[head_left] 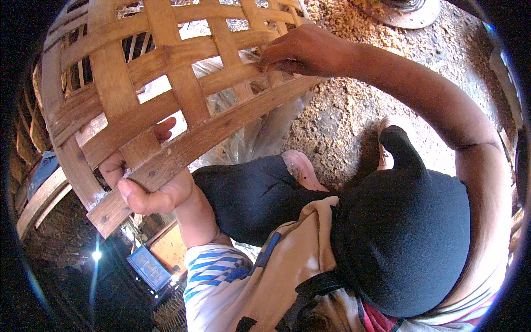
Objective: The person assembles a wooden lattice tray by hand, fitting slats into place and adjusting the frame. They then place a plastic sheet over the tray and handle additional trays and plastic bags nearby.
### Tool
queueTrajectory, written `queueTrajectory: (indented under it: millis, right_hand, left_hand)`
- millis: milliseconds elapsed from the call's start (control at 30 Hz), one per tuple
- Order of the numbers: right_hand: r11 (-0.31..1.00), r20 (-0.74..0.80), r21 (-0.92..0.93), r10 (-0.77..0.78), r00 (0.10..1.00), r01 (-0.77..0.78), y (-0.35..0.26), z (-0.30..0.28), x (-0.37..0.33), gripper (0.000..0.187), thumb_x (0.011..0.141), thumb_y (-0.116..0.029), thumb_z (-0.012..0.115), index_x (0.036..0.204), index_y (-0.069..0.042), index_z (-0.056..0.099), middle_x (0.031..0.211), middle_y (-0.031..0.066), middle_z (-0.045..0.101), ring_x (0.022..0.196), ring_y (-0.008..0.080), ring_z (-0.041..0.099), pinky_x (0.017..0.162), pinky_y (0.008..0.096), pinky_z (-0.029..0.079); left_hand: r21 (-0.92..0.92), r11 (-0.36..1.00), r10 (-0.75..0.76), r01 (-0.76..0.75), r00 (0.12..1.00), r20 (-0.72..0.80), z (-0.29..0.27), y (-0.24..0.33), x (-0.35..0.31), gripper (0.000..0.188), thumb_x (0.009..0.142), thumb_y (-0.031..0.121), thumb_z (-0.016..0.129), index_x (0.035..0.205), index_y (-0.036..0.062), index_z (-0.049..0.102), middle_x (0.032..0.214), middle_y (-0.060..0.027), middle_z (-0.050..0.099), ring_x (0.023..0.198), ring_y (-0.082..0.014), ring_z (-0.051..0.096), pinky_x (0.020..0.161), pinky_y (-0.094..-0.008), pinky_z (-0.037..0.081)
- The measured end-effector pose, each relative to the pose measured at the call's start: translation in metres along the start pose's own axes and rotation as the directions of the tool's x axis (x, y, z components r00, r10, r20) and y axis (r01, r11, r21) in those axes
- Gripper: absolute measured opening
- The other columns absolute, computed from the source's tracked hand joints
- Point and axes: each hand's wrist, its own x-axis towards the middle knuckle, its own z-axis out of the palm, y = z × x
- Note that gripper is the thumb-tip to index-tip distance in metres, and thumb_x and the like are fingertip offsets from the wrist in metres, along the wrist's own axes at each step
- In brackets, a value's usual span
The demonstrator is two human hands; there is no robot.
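A woven lattice panel of flat brown wooden or bamboo strips fills the upper left, tilted, with square gaps between the strips. Along its near side runs a straight edge strip. My left hand grips the near left corner, the thumb over the edge strip and fingers wrapped behind, showing through a gap. At the right part of the panel, close to the same edge, my right hand rests with its fingers curled together and pointing down at the weave. Whatever its fingertips hold is hidden.
Under the panel lies clear crumpled plastic on rough ground. Wood shavings are heaped at the far side, by a round base. A blue rectangular object lies at lower left. My pink shoe is below the panel.
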Motion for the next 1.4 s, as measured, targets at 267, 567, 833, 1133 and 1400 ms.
queueTrajectory:
  millis: [267,567,833,1133,1400]
  right_hand:
    - [0.972,0.047,0.232,0.008,0.999,-0.019,-0.008,0.021,-0.011,0.018,0.086,-0.009,0.059,0.102,-0.010,0.068,0.090,0.0131,0.068,0.082,0.0317,0.066,0.070,0.0420,0.051]
    - [0.978,-0.125,0.191,0.114,0.986,-0.089,-0.015,0.007,-0.013,0.015,0.089,-0.017,0.060,0.095,-0.008,0.070,0.076,0.0107,0.067,0.065,0.0254,0.064,0.062,0.0368,0.049]
    - [0.810,0.257,0.404,0.345,0.903,-0.424,-0.042,0.001,0.006,0.026,0.085,-0.033,0.063,0.085,-0.008,0.072,0.067,0.0093,0.067,0.061,0.0182,0.065,0.060,0.0363,0.050]
    - [0.277,0.331,0.802,0.530,0.781,-0.528,-0.051,0.034,0.002,0.023,0.088,-0.027,0.068,0.086,-0.004,0.068,0.064,-0.0007,0.061,0.057,0.0060,0.054,0.060,0.0219,0.042]
    - [0.435,0.134,0.767,0.611,0.780,-0.472,-0.068,0.039,0.003,0.026,0.093,-0.030,0.062,0.080,-0.007,0.065,0.061,-0.0031,0.055,0.055,0.0053,0.050,0.057,0.0214,0.040]
  left_hand:
    - [0.036,0.999,-0.014,0.016,0.999,-0.051,0.000,-0.002,0.000,0.067,0.084,0.050,0.037,0.117,-0.0074,0.045,0.099,-0.0285,0.060,0.067,-0.0344,0.067,0.054,-0.0390,0.060]
    - [0.068,0.997,-0.023,0.022,1.000,0.016,-0.010,-0.005,0.002,0.066,0.084,0.050,0.034,0.111,-0.0088,0.047,0.086,-0.0281,0.062,0.060,-0.0342,0.066,0.049,-0.0375,0.057]
    - [0.086,0.995,-0.043,0.041,0.999,0.010,-0.006,-0.001,-0.001,0.064,0.084,0.049,0.035,0.110,-0.0085,0.046,0.088,-0.0289,0.062,0.060,-0.0348,0.067,0.050,-0.0370,0.058]
    - [0.012,1.000,-0.018,0.018,1.000,0.001,-0.001,-0.001,0.000,0.064,0.083,0.049,0.036,0.111,-0.0074,0.047,0.090,-0.0296,0.063,0.063,-0.0350,0.068,0.051,-0.0363,0.059]
    - [0.026,0.999,-0.020,0.019,1.000,0.009,-0.008,-0.005,0.001,0.064,0.083,0.049,0.037,0.111,-0.0071,0.048,0.090,-0.0300,0.063,0.063,-0.0355,0.068,0.051,-0.0366,0.057]
